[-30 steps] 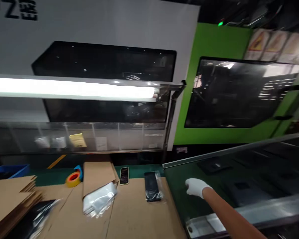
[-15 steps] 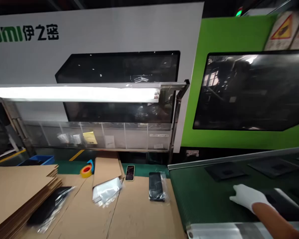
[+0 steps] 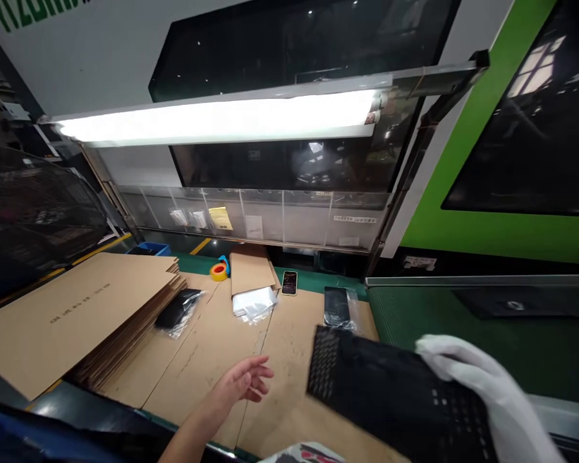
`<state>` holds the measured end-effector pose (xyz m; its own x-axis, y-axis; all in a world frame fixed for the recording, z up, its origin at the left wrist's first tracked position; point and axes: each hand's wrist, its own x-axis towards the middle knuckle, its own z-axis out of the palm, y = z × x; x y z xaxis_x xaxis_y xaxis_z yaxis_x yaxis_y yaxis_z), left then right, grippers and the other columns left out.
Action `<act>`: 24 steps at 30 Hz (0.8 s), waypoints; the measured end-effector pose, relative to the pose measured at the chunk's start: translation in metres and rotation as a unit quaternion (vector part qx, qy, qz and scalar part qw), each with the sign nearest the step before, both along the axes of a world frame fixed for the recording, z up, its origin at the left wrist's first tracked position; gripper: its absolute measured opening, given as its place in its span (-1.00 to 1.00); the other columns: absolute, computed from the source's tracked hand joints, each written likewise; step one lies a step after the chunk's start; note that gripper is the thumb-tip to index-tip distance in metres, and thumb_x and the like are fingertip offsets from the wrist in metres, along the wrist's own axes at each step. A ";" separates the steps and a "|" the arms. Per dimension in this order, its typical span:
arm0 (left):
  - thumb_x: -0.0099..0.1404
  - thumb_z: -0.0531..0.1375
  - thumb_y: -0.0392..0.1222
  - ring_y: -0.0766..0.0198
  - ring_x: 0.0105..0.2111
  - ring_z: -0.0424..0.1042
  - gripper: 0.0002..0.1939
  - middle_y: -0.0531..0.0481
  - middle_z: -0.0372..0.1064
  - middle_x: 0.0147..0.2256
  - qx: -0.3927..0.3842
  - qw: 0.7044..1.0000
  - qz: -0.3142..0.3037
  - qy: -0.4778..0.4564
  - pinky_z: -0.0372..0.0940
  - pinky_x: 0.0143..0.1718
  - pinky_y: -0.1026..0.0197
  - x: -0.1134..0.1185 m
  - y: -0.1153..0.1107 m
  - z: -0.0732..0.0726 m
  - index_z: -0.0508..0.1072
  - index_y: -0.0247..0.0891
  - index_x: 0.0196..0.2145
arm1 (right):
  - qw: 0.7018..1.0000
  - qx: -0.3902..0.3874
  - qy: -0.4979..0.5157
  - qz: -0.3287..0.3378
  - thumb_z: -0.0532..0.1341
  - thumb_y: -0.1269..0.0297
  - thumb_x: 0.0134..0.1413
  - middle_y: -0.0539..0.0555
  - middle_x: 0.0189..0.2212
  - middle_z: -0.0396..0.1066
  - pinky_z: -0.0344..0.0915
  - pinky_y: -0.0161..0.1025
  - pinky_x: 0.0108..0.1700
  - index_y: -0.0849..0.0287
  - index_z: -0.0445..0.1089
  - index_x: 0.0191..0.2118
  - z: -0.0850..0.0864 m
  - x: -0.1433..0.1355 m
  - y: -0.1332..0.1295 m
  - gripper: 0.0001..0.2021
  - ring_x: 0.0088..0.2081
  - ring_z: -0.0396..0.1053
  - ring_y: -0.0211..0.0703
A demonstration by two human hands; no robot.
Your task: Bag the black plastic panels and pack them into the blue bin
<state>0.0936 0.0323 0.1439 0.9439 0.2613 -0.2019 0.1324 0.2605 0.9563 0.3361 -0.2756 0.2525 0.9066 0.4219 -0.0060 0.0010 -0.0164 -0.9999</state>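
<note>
My right hand [image 3: 468, 366], in a white glove, grips a flat black plastic panel [image 3: 381, 386] by its upper right edge. The panel is tilted above the cardboard-covered table, with rows of small holes at both ends. My bare left hand [image 3: 244, 382] hovers over the cardboard, left of the panel and apart from it. Its fingers are loosely spread and hold nothing. A bagged black part [image 3: 338, 307] lies just behind the panel. Clear plastic bags [image 3: 255, 303] lie beyond my left hand. My right thumb is hidden behind the glove and panel.
A cardboard stack [image 3: 91, 296] stands at left, beside another bagged black part [image 3: 176, 310]. Yellow tape [image 3: 219, 271] and a phone [image 3: 289, 283] lie at the back. On the right runs a green conveyor [image 3: 405, 321] carrying a dark panel [image 3: 516, 303]. A lit tube lamp [image 3: 222, 119] hangs across.
My right hand has come from over the conveyor to the table's right side, now with a black panel in it. My left hand has entered the view. The camera has turned left and down.
</note>
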 end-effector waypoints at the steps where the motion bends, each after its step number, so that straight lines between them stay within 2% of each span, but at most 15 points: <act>1: 0.14 0.16 0.38 0.08 -0.15 0.46 -0.22 -0.25 0.41 0.02 -0.037 0.997 -0.056 -0.041 0.35 -0.15 0.08 0.000 0.000 0.016 0.34 -0.18 0.16 | 0.997 0.029 0.034 0.059 0.35 0.10 -0.19 0.06 -0.41 0.40 0.26 -0.25 -0.38 0.13 0.47 -0.47 0.003 -0.015 0.021 -0.79 -0.40 0.33 -0.14; 2: 0.14 0.15 0.40 0.05 -0.14 0.46 -0.18 -0.27 0.41 0.01 -0.065 0.989 -0.105 -0.076 0.36 -0.17 0.08 -0.001 0.000 0.031 0.30 -0.20 0.19 | 0.988 0.076 0.060 0.120 0.32 0.11 -0.15 0.01 -0.52 0.30 0.22 -0.28 -0.41 0.13 0.42 -0.53 0.006 -0.027 0.041 -0.79 -0.46 0.25 -0.21; 4: 0.09 0.22 0.38 0.05 -0.18 0.49 -0.18 -0.26 0.48 -0.09 -0.085 0.980 -0.140 -0.113 0.37 -0.24 0.15 -0.008 0.003 0.060 0.37 -0.28 0.13 | 0.966 0.150 0.088 0.192 0.28 0.15 -0.07 -0.06 -0.58 0.15 0.18 -0.31 -0.41 0.12 0.38 -0.53 0.011 -0.042 0.074 -0.82 -0.50 0.13 -0.27; 6: 0.03 0.36 0.22 0.11 -0.34 0.53 -0.28 -0.19 0.54 -0.26 -0.083 0.982 -0.134 -0.102 0.38 -0.36 0.21 -0.017 0.005 0.083 0.43 -0.31 0.03 | 0.957 0.181 0.082 0.212 0.28 0.19 -0.04 -0.07 -0.57 0.14 0.17 -0.34 -0.37 0.12 0.37 -0.52 0.017 -0.052 0.099 -0.83 -0.48 0.11 -0.28; 8: 0.07 0.39 0.04 0.15 -0.48 0.53 -0.44 -0.12 0.54 -0.39 -0.076 0.989 -0.105 -0.075 0.39 -0.47 0.24 -0.025 0.006 0.099 0.45 -0.32 -0.04 | 0.961 0.176 0.086 0.194 0.28 0.16 0.00 -0.04 -0.48 0.27 0.21 -0.35 -0.33 0.11 0.41 -0.46 0.020 -0.057 0.116 -0.84 -0.41 0.20 -0.26; 9: 0.11 0.37 -0.03 0.15 -0.51 0.53 -0.51 -0.10 0.54 -0.43 -0.070 0.992 -0.082 -0.066 0.39 -0.51 0.25 -0.029 0.007 0.104 0.44 -0.32 -0.06 | 0.964 0.169 0.099 0.179 0.27 0.11 0.04 -0.02 -0.40 0.35 0.24 -0.33 -0.29 0.08 0.46 -0.38 0.021 -0.058 0.122 -0.83 -0.36 0.26 -0.22; 11: 0.17 0.32 -0.10 0.15 -0.52 0.53 -0.63 -0.09 0.54 -0.44 -0.053 0.996 -0.020 -0.065 0.39 -0.55 0.26 -0.033 0.006 0.110 0.43 -0.33 -0.10 | 0.966 0.161 0.121 0.161 0.22 -0.04 0.08 0.02 -0.27 0.44 0.31 -0.25 -0.25 0.02 0.49 -0.16 0.018 -0.056 0.127 -0.69 -0.28 0.36 -0.13; 12: 0.19 0.30 -0.12 0.16 -0.52 0.54 -0.66 -0.09 0.54 -0.43 -0.043 0.996 0.012 -0.071 0.39 -0.56 0.27 -0.034 0.006 0.111 0.42 -0.32 -0.11 | 0.966 0.156 0.121 0.166 0.21 -0.08 0.07 0.04 -0.26 0.46 0.33 -0.22 -0.27 0.01 0.47 -0.08 0.014 -0.053 0.126 -0.62 -0.29 0.38 -0.11; 15: 0.25 0.25 -0.13 0.17 -0.50 0.54 -0.70 -0.09 0.53 -0.40 0.010 0.994 0.063 -0.086 0.35 -0.60 0.30 -0.036 0.007 0.108 0.42 -0.30 -0.09 | 0.970 0.079 0.091 0.213 0.29 -0.01 0.04 -0.03 -0.54 0.38 0.25 -0.31 -0.48 0.07 0.47 -0.02 0.000 -0.041 0.117 -0.58 -0.53 0.28 -0.24; 17: 0.31 0.20 -0.12 0.15 -0.41 0.55 -0.75 -0.14 0.54 -0.34 0.109 0.985 0.078 -0.104 0.38 -0.52 0.27 -0.036 0.009 0.105 0.45 -0.28 -0.09 | 0.966 0.025 0.079 0.246 0.30 0.02 0.05 -0.10 -0.69 0.25 0.11 -0.37 -0.63 0.08 0.47 0.01 -0.006 -0.036 0.109 -0.58 -0.67 0.11 -0.34; 18: 0.33 0.18 -0.13 0.12 -0.31 0.55 -0.76 -0.19 0.54 -0.24 0.188 0.971 0.085 -0.120 0.43 -0.41 0.22 -0.036 0.010 0.104 0.49 -0.26 -0.10 | 0.965 0.019 0.074 0.250 0.27 -0.04 0.07 -0.09 -0.70 0.26 0.10 -0.37 -0.66 0.09 0.48 0.00 -0.008 -0.035 0.106 -0.56 -0.70 0.09 -0.35; 19: 0.33 0.18 -0.13 0.08 -0.17 0.53 -0.77 -0.23 0.50 -0.11 0.278 0.946 0.098 -0.137 0.45 -0.24 0.13 -0.036 0.011 0.104 0.52 -0.23 -0.11 | 0.967 0.028 0.066 0.246 0.23 -0.11 0.06 -0.04 -0.67 0.35 0.16 -0.36 -0.65 0.10 0.51 -0.04 -0.009 -0.036 0.103 -0.53 -0.69 0.16 -0.33; 21: 0.32 0.20 -0.17 -0.01 0.10 0.35 -0.76 -0.19 0.31 0.15 0.446 0.866 0.151 -0.167 0.29 0.10 -0.02 -0.035 0.011 0.103 0.55 -0.11 -0.07 | 0.973 0.051 0.052 0.217 0.25 -0.18 -0.01 0.11 -0.44 0.54 0.39 -0.32 -0.46 0.10 0.59 -0.18 -0.011 -0.041 0.099 -0.53 -0.47 0.43 -0.20; 23: 0.30 0.22 -0.22 -0.01 0.24 0.15 -0.60 -0.10 0.13 0.27 0.534 0.796 0.222 -0.177 0.11 0.24 -0.08 -0.034 0.010 0.103 0.44 0.01 0.08 | 0.982 0.053 0.057 0.171 0.40 -0.05 -0.16 0.12 -0.26 0.58 0.46 -0.29 -0.21 0.04 0.61 -0.31 -0.012 -0.047 0.097 -0.68 -0.20 0.51 -0.07; 24: 0.30 0.22 -0.25 0.01 0.26 0.11 -0.52 -0.07 0.11 0.28 0.548 0.776 0.255 -0.178 0.09 0.26 -0.08 -0.033 0.010 0.102 0.36 0.05 0.15 | 0.985 0.051 0.070 0.152 0.46 0.04 -0.25 0.08 -0.25 0.59 0.46 -0.29 -0.16 0.00 0.61 -0.35 -0.013 -0.049 0.097 -0.73 -0.17 0.51 -0.06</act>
<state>0.0602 0.0419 0.2464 0.6066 0.4490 0.6561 -0.0448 -0.8046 0.5921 0.2868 -0.1791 0.2395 0.7315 0.6787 -0.0654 -0.1480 0.0644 -0.9869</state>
